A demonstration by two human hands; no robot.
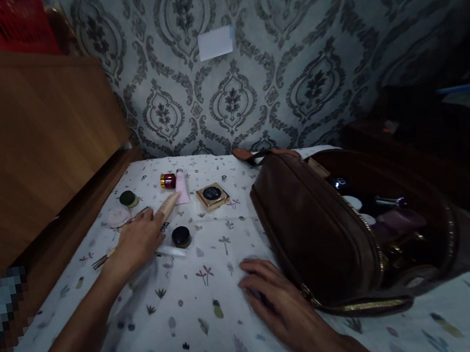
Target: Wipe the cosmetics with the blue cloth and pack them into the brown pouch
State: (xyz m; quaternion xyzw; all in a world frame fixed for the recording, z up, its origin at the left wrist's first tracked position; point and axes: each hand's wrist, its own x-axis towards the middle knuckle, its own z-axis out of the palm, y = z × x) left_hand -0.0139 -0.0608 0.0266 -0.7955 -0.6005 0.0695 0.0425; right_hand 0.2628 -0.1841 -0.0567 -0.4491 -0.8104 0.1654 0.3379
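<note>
My left hand point(140, 239) is low over the patterned sheet, its fingers closed on a beige tube point(170, 205). Around it lie a round black-lidded jar point(181, 236), a white tube point(172, 251), a pale pink round compact point(118, 216), a dark green-lidded jar point(129, 199) and slim sticks point(101, 261) partly covered by the hand. Just beyond are a pink tube point(181, 188), a red jar with a gold lid point(168, 180) and a square gold compact point(212, 196). My right hand point(274, 297) rests on the sheet, fingers loosely curved and apart, beside a brown bag point(312, 229).
The bag gapes open on the right, with a purple bottle point(400, 221) and white-lidded containers point(352, 202) inside. Wooden furniture point(25, 122) borders the left, topped by a red basket point(22, 25). A patterned wall point(233, 100) with a white switch plate point(215, 43) closes the back.
</note>
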